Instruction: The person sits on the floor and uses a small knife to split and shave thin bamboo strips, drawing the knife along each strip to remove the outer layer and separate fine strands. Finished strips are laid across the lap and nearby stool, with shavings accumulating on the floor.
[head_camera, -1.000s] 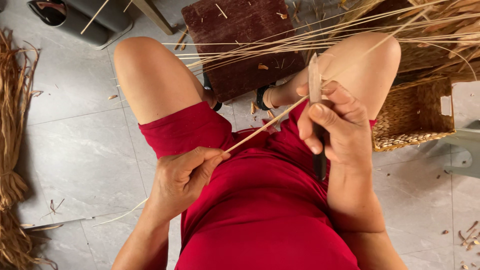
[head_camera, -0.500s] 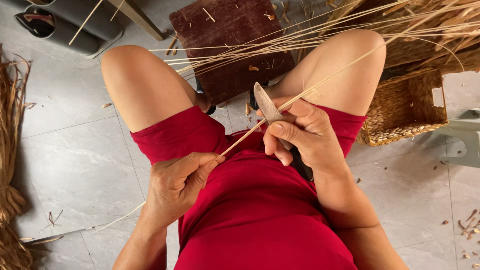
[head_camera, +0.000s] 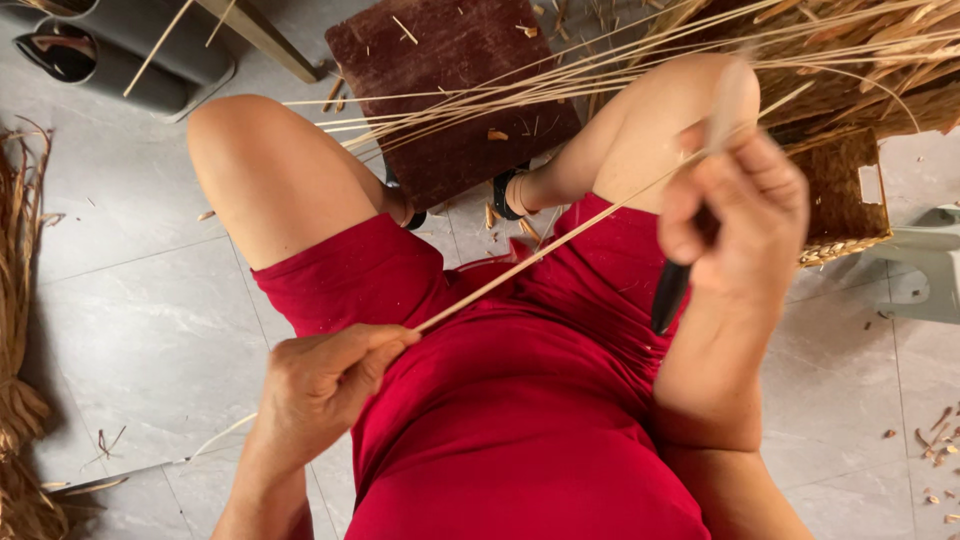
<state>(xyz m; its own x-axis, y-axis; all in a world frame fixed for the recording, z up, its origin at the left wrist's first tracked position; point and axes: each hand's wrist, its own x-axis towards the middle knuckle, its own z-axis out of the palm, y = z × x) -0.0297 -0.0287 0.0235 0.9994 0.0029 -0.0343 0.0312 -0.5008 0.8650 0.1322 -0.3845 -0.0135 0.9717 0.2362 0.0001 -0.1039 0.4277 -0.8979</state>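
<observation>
I sit in a red dress with my knees apart. My left hand (head_camera: 325, 375) pinches the near end of a long thin pale cane strip (head_camera: 545, 250) above my lap. The strip runs up and to the right across my thigh to my right hand (head_camera: 735, 215). That hand is closed around a knife (head_camera: 672, 290) with a black handle; its pale blade points up past my fingers, blurred, and lies against the strip near my right knee.
A dark red-brown wooden block (head_camera: 450, 90) lies on the grey tile floor between my feet, with a sheaf of long cane strips (head_camera: 640, 60) across it. A woven basket (head_camera: 845, 195) stands at right. Dried fibre bundles (head_camera: 20, 300) lie at the left edge. Shavings litter the floor.
My right hand with the knife has slid up and to the right along the strip, from over my lap toward my right knee. My left hand has kept its hold.
</observation>
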